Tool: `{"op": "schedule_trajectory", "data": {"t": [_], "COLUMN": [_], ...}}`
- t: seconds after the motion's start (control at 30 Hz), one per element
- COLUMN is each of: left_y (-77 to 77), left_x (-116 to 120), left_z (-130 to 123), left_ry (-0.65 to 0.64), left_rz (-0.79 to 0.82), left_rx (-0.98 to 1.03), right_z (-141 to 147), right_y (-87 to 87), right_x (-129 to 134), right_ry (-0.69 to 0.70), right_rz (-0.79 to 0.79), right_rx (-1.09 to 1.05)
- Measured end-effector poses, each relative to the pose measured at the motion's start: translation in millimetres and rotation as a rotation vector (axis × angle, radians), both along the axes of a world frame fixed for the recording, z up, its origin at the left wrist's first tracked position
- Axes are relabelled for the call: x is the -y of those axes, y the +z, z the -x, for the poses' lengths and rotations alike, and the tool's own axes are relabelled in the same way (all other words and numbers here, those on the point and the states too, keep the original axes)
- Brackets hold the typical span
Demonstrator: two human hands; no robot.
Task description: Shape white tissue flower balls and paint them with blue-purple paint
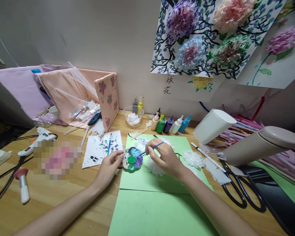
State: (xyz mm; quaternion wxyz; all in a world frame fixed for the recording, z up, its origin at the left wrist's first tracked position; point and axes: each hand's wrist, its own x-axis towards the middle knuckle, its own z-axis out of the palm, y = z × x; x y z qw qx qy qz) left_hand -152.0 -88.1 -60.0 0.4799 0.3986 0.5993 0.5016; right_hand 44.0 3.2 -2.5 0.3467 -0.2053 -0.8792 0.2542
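My left hand point(111, 164) grips the left rim of a round paint palette point(132, 159) with green, blue and purple paint. Pinched in my right hand point(159, 154) is a thin blue paintbrush point(158, 144), its tip at the palette's right side, by the blue and purple wells. Under and around my right hand, white fluffy paper flowers point(193, 159) lie on light green paper point(159, 209). One flower point(141, 143) behind the palette has bluish marks. My right hand partly hides some of the flowers.
Paint bottles point(167, 125) and a clear bowl point(133, 117) stand near the wall. Left of the palette lies a paint-stained sheet point(91, 150) with another blue brush point(109, 144). Black scissors point(243, 190), a paper roll point(212, 126) and a grey bottle point(263, 144) are at right; a glue gun point(38, 141) is left.
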Motion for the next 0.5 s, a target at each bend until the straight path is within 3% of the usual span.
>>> {"op": "schedule_trajectory", "data": {"t": [0.33,0.5], "left_y": [-1.5,-3.4], "left_x": [0.4,0.3], "left_z": [1.2,1.6], "left_ry": [0.001,0.017], "left_rz": [-0.004,0.008], "left_rx": [0.019,0.022], "right_z": [-2.0,-7.8], "right_y": [0.4,6.1], "right_x": [-1.6,-6.7], "right_ry": [-0.014,-0.157], "right_rz": [-0.001,0.057], "right_rx": [-0.009,-0.168]}}
